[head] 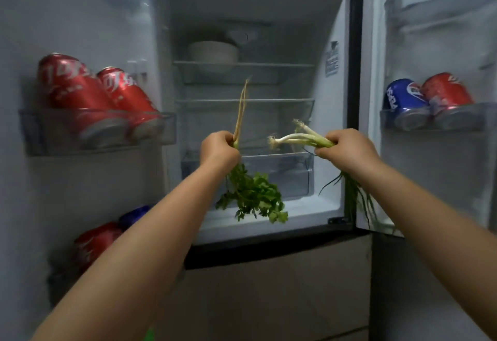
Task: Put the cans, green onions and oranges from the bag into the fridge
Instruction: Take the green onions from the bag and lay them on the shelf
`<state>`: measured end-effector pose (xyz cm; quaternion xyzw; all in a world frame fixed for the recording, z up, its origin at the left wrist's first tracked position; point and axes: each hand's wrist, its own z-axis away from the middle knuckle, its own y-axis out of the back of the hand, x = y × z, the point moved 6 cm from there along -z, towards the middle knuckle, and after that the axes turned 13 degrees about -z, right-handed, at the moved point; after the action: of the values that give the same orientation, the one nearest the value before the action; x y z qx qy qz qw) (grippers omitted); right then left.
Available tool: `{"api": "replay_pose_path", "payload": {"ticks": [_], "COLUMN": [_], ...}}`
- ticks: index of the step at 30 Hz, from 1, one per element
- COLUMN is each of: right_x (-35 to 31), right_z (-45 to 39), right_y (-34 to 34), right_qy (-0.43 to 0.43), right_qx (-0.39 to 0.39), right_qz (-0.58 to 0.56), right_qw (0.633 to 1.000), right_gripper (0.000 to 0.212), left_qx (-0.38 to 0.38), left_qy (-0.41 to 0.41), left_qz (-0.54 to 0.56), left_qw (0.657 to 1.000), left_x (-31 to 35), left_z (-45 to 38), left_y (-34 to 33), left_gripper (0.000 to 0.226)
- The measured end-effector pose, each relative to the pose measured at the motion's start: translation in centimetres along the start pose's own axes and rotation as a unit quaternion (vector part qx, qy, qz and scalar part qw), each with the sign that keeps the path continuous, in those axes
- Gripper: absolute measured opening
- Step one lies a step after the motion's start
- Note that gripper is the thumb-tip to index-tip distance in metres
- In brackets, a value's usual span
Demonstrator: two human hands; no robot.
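Note:
Both fridge doors stand open before me. My left hand (219, 149) grips a bunch of leafy coriander (252, 198), roots pointing up and leaves hanging down. My right hand (347, 149) holds green onions (298, 137) with white root ends pointing left and green tops drooping below the wrist. Both hands hover in front of the clear crisper drawer (282, 171). Two red cans (91, 93) lean in the left door shelf. A blue can (403, 101) and a red can (447, 93) sit in the right door shelf. Lower in the left door are a red can (94, 241) and a blue can (134, 213).
A white bowl (213, 51) sits on the top glass shelf (269, 66). A second glass shelf (282, 101) lies beneath it. The left door bin (32, 131) and right door bin (470, 117) flank my arms. Below the fridge compartment is a brown drawer front (282, 287).

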<state>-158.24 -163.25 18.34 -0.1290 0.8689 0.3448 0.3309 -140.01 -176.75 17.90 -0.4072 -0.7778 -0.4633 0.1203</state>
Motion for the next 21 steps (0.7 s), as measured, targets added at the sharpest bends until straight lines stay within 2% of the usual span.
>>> {"api": "replay_pose_path", "payload": {"ticks": [3, 6, 9, 13, 17, 19, 20, 21], "right_x": [0.9, 2.1, 3.5, 5.6, 6.1, 5.7, 5.5, 5.3], "right_z": [-5.2, -10.5, -15.5, -22.3, -28.1, -30.4, -31.4, -32.1], "right_y": [-1.4, -3.2, -5.5, -8.2, -11.2, -12.9, -13.9, -14.9], "right_qy": [0.034, 0.075, 0.104, 0.136, 0.203, 0.236, 0.252, 0.267], "right_qx": [0.008, 0.024, 0.030, 0.040, 0.046, 0.042, 0.036, 0.032], "right_qz": [-0.016, -0.056, -0.055, -0.060, 0.036, 0.068, 0.086, 0.105], "right_qw": [0.999, 0.995, 0.993, 0.988, 0.977, 0.968, 0.963, 0.957], "right_gripper": [0.007, 0.014, 0.018, 0.019, 0.020, 0.020, 0.020, 0.020], "left_qx": [0.036, 0.073, 0.127, 0.150, 0.145, 0.133, 0.118, 0.112], "left_qy": [-0.033, -0.046, -0.023, 0.056, 0.178, 0.230, 0.247, 0.262], "left_qz": [0.022, 0.064, 0.110, 0.193, 0.260, 0.331, 0.383, 0.426], "left_qw": [0.999, 0.994, 0.986, 0.968, 0.938, 0.906, 0.882, 0.859], "left_x": [1.4, 2.0, 1.3, -1.0, -4.6, -6.2, -6.7, -7.2], "left_z": [-5.6, -10.7, -15.4, -20.6, -25.7, -27.9, -29.0, -30.2], "left_y": [-1.8, -4.0, -6.3, -11.6, -17.3, -19.6, -20.7, -21.6], "left_gripper": [0.026, 0.028, 0.027, 0.029, 0.027, 0.019, 0.009, 0.009]}}
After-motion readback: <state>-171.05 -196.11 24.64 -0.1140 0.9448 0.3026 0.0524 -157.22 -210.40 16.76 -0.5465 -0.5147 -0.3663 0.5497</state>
